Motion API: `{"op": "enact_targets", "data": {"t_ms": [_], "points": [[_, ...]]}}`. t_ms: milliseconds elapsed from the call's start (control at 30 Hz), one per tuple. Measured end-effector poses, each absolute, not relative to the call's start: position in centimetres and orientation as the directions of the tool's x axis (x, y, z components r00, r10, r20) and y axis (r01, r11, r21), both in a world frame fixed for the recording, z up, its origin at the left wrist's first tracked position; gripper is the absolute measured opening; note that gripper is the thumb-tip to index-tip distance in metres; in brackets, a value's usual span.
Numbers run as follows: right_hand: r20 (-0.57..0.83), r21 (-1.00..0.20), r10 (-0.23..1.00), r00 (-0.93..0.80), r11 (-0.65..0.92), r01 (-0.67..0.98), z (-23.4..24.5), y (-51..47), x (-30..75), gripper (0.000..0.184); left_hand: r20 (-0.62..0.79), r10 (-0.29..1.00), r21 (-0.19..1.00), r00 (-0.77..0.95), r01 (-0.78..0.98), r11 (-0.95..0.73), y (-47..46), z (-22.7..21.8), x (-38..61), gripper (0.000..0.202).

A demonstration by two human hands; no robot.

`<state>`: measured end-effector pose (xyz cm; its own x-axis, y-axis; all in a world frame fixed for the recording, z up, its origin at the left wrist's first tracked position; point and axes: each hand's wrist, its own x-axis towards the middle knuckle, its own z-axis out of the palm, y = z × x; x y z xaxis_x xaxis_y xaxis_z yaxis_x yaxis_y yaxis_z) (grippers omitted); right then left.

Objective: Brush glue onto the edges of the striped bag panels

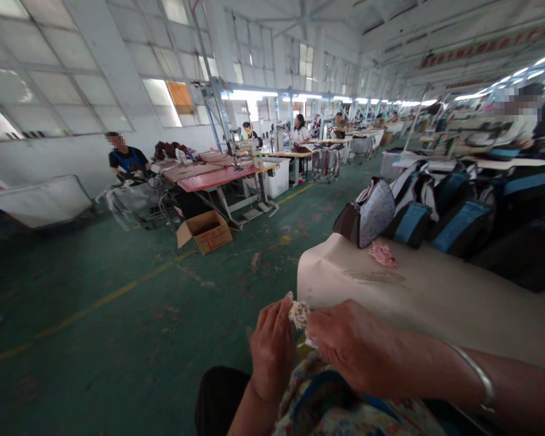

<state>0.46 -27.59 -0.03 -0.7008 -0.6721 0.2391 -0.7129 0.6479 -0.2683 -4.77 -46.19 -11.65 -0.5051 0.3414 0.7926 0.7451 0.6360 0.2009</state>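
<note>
A small pale, frayed tuft point(299, 314), whitish with yellow and dark flecks, is between my two hands above my lap. My left hand point(272, 345) is closed round it from the left, with the thumb and fingers pointing up. From the right, my right hand point(345, 339) reaches across with curled fingers close against the tuft. A whitish bit shows under its fingertips; what they pinch is hidden. A silver bangle point(476, 372) circles my right wrist. Patterned cloth point(327, 396) lies below the hands.
A beige-covered table point(436, 290) on my right bears a crumpled pink cloth point(382, 254) and several bags point(409, 221). An open cardboard box point(209, 239) stands on the green floor beside a red-topped sewing table point(222, 177). A person in a blue apron point(129, 162) and others work farther off.
</note>
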Motion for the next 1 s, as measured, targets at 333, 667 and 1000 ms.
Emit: {"op": "enact_targets", "data": {"t_ms": [333,667,1000], "points": [[0.287,-0.164,-0.622,-0.728,0.717,-0.677,0.4,-26.5,-0.5,0.016,0.822,0.332,0.160,-0.464,0.746,0.646,-46.5,-11.7,-5.1,0.051],[0.207,-0.068,-0.674,-0.709,0.713,-0.698,-0.2,-26.5,-0.8,0.016,0.817,0.336,0.165,-0.468,0.749,0.642,-46.1,-11.7,-4.5,0.046],[0.287,-0.147,-0.688,-0.667,0.656,-0.740,-1.0,-26.4,-1.1,0.013,0.806,0.350,0.195,-0.477,0.773,0.604,-46.1,-12.0,-4.5,0.042]]}}
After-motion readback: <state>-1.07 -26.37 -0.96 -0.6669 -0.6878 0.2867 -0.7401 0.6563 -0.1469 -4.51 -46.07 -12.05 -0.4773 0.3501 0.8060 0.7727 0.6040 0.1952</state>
